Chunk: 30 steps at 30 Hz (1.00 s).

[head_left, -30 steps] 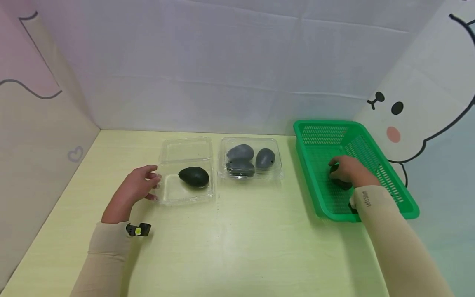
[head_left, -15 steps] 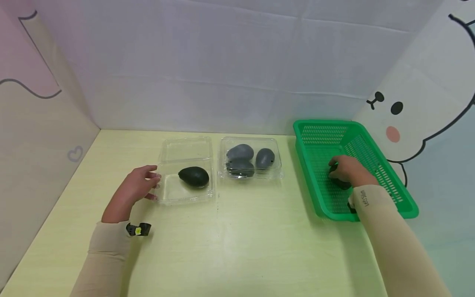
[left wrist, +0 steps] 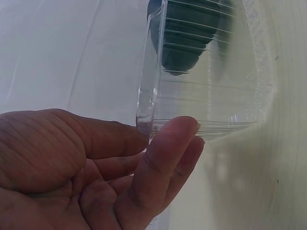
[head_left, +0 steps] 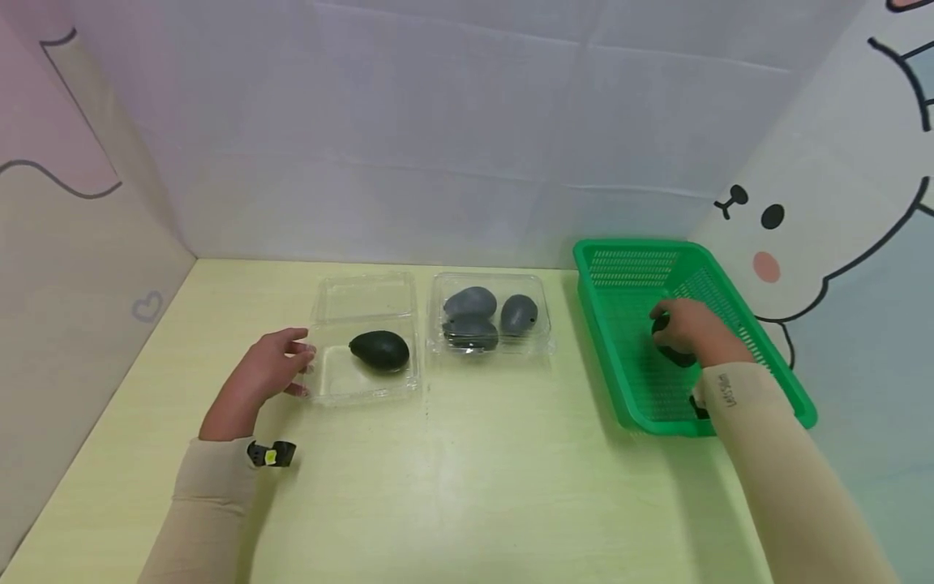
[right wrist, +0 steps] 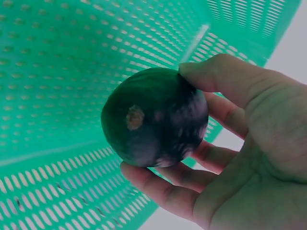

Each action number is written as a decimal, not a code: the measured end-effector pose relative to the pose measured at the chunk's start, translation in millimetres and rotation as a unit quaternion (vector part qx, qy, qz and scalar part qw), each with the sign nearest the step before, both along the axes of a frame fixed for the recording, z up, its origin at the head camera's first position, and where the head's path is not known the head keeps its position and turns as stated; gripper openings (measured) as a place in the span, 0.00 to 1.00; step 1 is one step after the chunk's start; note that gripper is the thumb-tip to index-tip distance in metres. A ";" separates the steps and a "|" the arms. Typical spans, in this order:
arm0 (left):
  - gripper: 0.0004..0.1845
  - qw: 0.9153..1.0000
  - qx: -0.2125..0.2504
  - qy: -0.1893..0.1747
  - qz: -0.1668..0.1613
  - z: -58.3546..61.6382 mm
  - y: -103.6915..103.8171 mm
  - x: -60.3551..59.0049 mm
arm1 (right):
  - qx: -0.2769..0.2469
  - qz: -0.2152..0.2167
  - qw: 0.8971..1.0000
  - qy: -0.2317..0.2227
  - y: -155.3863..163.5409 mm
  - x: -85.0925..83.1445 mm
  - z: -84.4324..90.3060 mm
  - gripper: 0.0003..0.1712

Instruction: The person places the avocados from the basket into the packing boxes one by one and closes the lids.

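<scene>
In the green basket [head_left: 601, 357], my right hand [head_left: 696, 328] holds a dark green avocado [right wrist: 153, 120]. The thumb is on one side and curled fingers are on the other; a brown stem scar shows on the fruit. At the left, my left hand [head_left: 273, 365] pinches the near-left edge of an opened clear plastic clamshell box [head_left: 328, 377], thumb and fingers on either side of its rim in the left wrist view. One dark avocado [head_left: 379, 350] lies inside that box, and its lid [head_left: 365, 296] is folded back behind it.
Right of the opened box stands a closed clear clamshell [head_left: 536, 347] with several avocados [head_left: 470, 302] in it. The basket's slotted walls rise around my right hand. A white cloth backdrop [head_left: 394, 162] borders the table [head_left: 467, 487] at the back.
My right hand has shifted slightly within the basket, with the avocado lifted a little. My left hand stays at the box edge. The head view has tilted slightly.
</scene>
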<state>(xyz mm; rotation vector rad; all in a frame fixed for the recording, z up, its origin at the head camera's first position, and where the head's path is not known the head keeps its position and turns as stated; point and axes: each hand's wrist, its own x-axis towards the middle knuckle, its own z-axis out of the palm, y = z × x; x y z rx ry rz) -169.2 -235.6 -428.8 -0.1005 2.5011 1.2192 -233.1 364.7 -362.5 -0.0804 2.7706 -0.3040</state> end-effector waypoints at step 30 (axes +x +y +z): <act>0.33 1.000 -0.003 0.005 -0.007 0.6 -1.0 0.3 | -0.052 0.074 0.990 0.105 -120.5 23.2 86.4 0.30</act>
